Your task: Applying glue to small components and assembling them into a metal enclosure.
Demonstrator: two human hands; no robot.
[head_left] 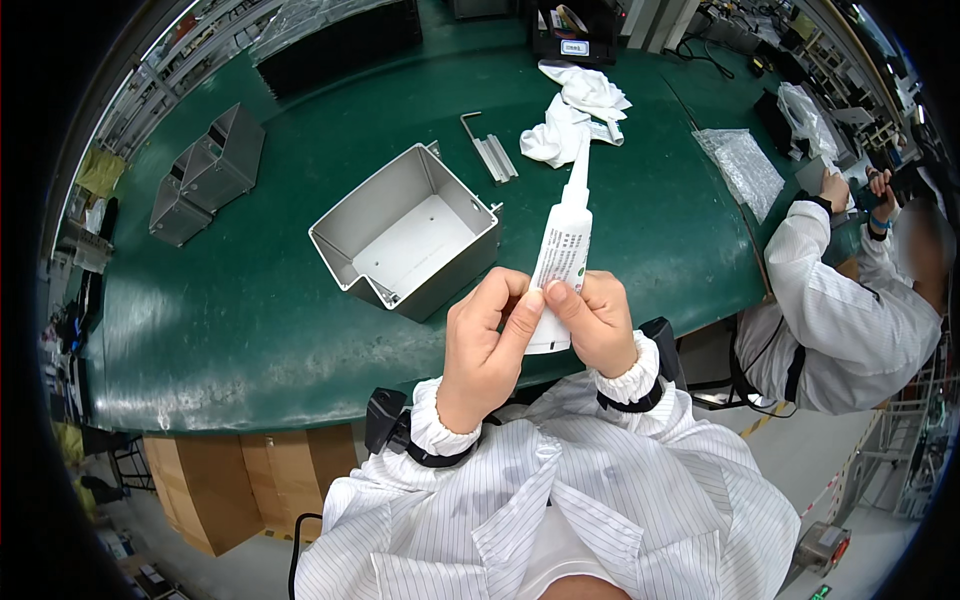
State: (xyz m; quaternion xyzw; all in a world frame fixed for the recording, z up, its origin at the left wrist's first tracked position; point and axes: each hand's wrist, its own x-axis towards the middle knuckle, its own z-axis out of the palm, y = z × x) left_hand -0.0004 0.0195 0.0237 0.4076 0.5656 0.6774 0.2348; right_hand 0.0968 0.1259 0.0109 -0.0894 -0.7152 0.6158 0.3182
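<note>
Between my two hands is a white squeeze tube (pixel 563 245), its long tapered nozzle pointing away from me. My left hand (pixel 485 345) pinches the tube's left side, thumb pressed on its face. On the other side my right hand (pixel 596 325) grips it the same way, the two thumbs nearly meeting low on the tube. Just left of the tube stands a grey metal box (pixel 410 235), its top uncovered and its inside bare. Behind that box lie a small grey metal bracket (pixel 493 158) and an L-shaped hex key (pixel 470 128).
White cloths (pixel 560 130) lie crumpled beyond the nozzle. More grey boxes (pixel 215 165) sit at the left of the green table (pixel 240 330). Bubble wrap (pixel 745 165) is at the right, near a co-worker in a white coat (pixel 835 310). Cardboard boxes (pixel 245 485) stand below the table edge.
</note>
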